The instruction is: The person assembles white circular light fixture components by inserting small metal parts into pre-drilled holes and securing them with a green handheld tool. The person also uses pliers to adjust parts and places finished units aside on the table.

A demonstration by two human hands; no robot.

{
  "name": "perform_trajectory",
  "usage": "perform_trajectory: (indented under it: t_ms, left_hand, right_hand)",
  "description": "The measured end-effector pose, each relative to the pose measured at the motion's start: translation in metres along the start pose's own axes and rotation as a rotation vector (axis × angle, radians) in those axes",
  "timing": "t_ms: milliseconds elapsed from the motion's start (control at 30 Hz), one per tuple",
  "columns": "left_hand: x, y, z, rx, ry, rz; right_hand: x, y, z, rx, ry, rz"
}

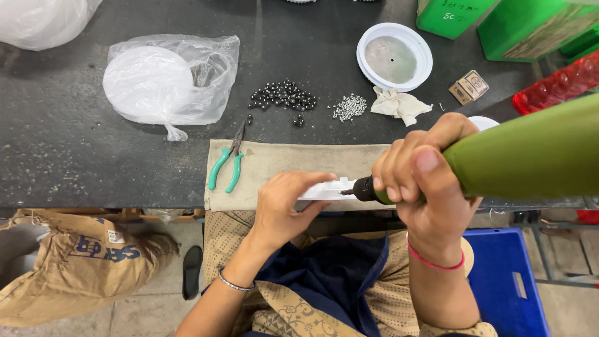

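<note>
My left hand (288,203) grips a small white plastic part (327,189) at the front edge of a beige cloth (293,161) on the dark bench. My right hand (425,178) is wrapped around a green power screwdriver (530,153) whose black tip (362,189) touches the right end of the white part. A pink band sits on my right wrist and a thin bangle on my left.
Green-handled pliers (226,163) lie on the cloth's left end. Behind are small dark balls (282,95), a pile of tiny screws (349,107), a crumpled rag (399,105), a white round lid (394,57), a plastic bag of white discs (165,81), green boxes (524,25), a blue crate (508,281).
</note>
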State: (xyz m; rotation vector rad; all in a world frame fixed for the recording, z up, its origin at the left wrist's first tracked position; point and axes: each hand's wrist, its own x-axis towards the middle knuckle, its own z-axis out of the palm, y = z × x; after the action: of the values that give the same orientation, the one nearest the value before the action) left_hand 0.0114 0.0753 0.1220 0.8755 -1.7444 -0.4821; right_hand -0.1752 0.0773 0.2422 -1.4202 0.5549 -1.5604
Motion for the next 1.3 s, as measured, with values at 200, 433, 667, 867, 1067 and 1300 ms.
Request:
perform_trajectory:
  t_ms: [200, 433, 667, 867, 1067, 1300]
  left_hand:
    - [-0.001, -0.004, 0.002, 0.013, 0.03, -0.034]
    - [0.001, -0.014, 0.003, 0.001, 0.041, -0.037]
    - [0.004, -0.005, -0.01, 0.072, -0.002, 0.018]
    - [-0.002, 0.003, -0.023, 0.14, -0.027, 0.023]
    - [-0.01, -0.001, -0.019, 0.096, 0.024, -0.039]
    - [-0.028, -0.039, -0.014, -0.294, 0.329, -0.577]
  right_hand:
    - [0.001, 0.0, 0.003, 0.022, -0.006, 0.047]
    - [0.013, 0.009, 0.008, 0.011, -0.003, 0.073]
    - [0.018, 0.006, 0.001, 0.05, 0.042, 0.046]
    - [0.05, 0.036, -0.033, -0.206, 0.182, -0.052]
    - [0.041, 0.076, -0.076, -0.343, 0.129, -0.035]
    - [-0.071, 0.126, -0.091, -0.26, 0.441, 0.156]
